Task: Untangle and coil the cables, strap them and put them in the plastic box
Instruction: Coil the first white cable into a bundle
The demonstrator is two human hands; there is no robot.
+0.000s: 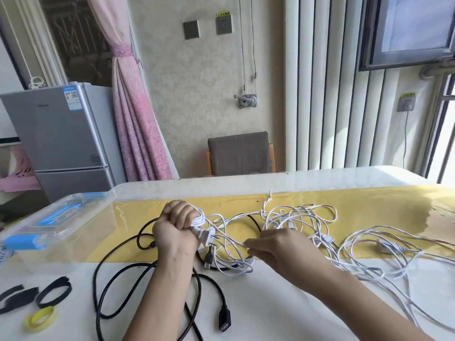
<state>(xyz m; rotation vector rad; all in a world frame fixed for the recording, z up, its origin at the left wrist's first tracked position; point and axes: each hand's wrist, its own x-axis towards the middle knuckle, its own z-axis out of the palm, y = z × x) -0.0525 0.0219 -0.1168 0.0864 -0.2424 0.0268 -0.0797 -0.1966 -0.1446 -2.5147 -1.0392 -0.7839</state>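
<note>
Head view, and I've got both hands over the tabletop (270, 306). The left hand (176, 226) is balled up, its grip clamped round a few turns of the white cable (299, 217), with the white plug (205, 237) poking out of the fist to the right. The right hand (273, 244) pinches one strand of that cable at the fingertips (248, 246), grip closed on it. The rest of the white cable sprawls in loose tangled loops over the yellow mat (369, 200) and away to the right. A black cable (138, 238) lies in loops under the left forearm, its USB socket (223, 319) near the front edge. The plastic box (73, 210), clear with blue latches, sits at the tabletop's left end, lid on. Black straps (53, 291) and a yellow band (40, 318) lie front left, apart from the cables
</note>
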